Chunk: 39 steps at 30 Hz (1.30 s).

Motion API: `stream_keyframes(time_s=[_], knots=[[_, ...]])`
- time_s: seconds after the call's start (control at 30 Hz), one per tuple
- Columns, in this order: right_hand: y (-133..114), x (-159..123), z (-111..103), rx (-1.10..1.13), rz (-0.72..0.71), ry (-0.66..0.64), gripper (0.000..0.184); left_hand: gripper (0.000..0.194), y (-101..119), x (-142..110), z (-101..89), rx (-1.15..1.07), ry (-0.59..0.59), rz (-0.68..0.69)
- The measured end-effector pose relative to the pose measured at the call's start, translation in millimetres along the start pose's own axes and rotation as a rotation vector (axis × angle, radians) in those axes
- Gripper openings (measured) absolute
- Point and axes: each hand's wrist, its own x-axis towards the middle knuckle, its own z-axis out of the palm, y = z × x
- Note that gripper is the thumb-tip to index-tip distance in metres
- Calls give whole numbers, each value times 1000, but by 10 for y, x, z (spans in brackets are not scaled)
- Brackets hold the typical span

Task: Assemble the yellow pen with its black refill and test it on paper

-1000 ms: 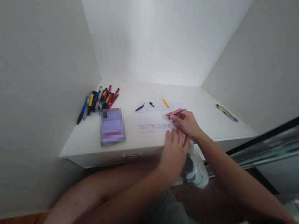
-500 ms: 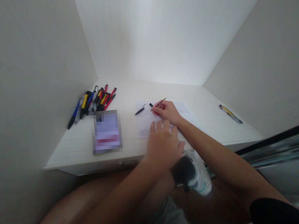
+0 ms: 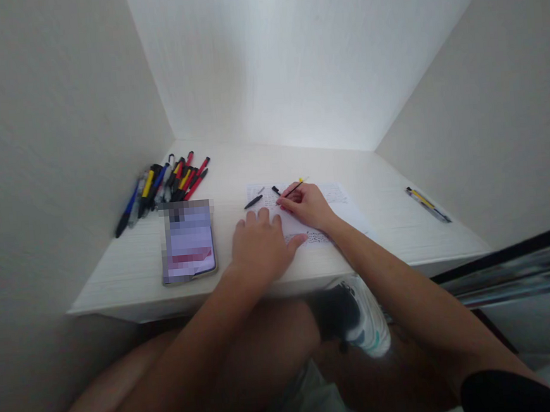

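Note:
My left hand [image 3: 261, 242] lies flat with fingers spread on the left part of a handwritten sheet of paper [image 3: 347, 213]. My right hand [image 3: 309, 204] rests on the same sheet, thumb and fingers pinched on a thin dark pen refill [image 3: 296, 188] that slants up to the right. A small yellow bit [image 3: 300, 180] shows behind those fingers. Just left of the fingertips is a small black pen part [image 3: 276, 191]. Beyond my left fingers lie a dark tapered pen piece [image 3: 254, 202] and a tiny spring-like piece [image 3: 261, 190].
A phone [image 3: 214, 236] with a blurred-out screen lies left of my left hand. Behind it, several red, yellow, blue and black pens [image 3: 177, 179] are heaped by the left wall. Yellow and clear pens [image 3: 428, 205] lie near the right wall. My shoe [image 3: 367, 319] is below the table edge.
My left hand has moved left and come down flat on the paper. My right hand stays at the same spot with the refill; the yellow bit now shows behind it.

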Motion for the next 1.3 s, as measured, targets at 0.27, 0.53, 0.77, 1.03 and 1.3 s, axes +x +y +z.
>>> stream_keyframes(time_s=[0.27, 0.53, 0.77, 1.03, 1.3], knots=[[12, -6, -7, 10, 13, -19, 18, 69, -7, -17, -13, 24, -17, 28], [-42, -20, -13, -21, 15, -15, 17, 68, -12, -18, 4, 41, -10, 36], [-46, -21, -7, -35, 12, -16, 17, 68, -11, -15, -2, 65, -12, 32], [-35, -30, 4, -45, 0, -8, 15, 67, 1, -20, 13, 66, 6, 32], [-37, -28, 15, -34, -1, -12, 15, 67, 3, -26, 10, 64, 13, 31]])
